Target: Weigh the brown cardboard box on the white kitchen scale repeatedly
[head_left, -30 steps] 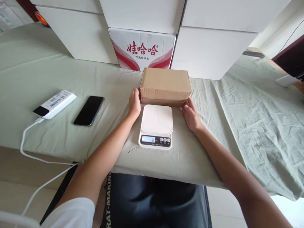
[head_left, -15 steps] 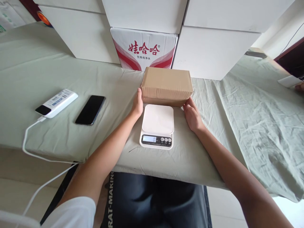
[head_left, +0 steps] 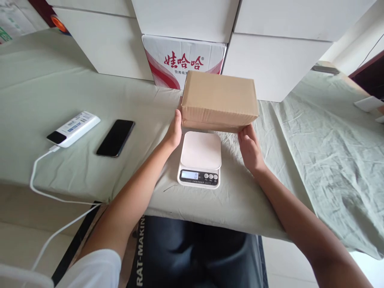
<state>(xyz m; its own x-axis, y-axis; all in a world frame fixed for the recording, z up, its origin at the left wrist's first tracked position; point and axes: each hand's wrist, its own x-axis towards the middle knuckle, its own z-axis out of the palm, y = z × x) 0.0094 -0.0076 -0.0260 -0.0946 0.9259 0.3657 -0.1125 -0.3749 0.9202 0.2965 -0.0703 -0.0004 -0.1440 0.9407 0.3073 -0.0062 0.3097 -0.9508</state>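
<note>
A closed brown cardboard box (head_left: 219,94) is held between my two hands, raised a little and tilted slightly. My left hand (head_left: 175,128) grips its left end, thumb on the near side. At the lower right corner, my right hand (head_left: 251,148) supports it with the fingers partly hidden beneath. Just in front of the box, a white digital kitchen scale (head_left: 200,154) lies on the cloth. Its lit display reads 0 and its platform carries nothing.
White cartons (head_left: 183,20) are stacked at the back, one with red lettering. To the left lie a black smartphone (head_left: 115,138) and a white power bank (head_left: 75,129) with a white cable (head_left: 36,166). A grey-green cloth (head_left: 300,160) covers the table.
The cardboard box has risen off the table, looks larger and has shifted slightly right, carried by both hands. My right hand has moved right with it. The scale still reads 0.
</note>
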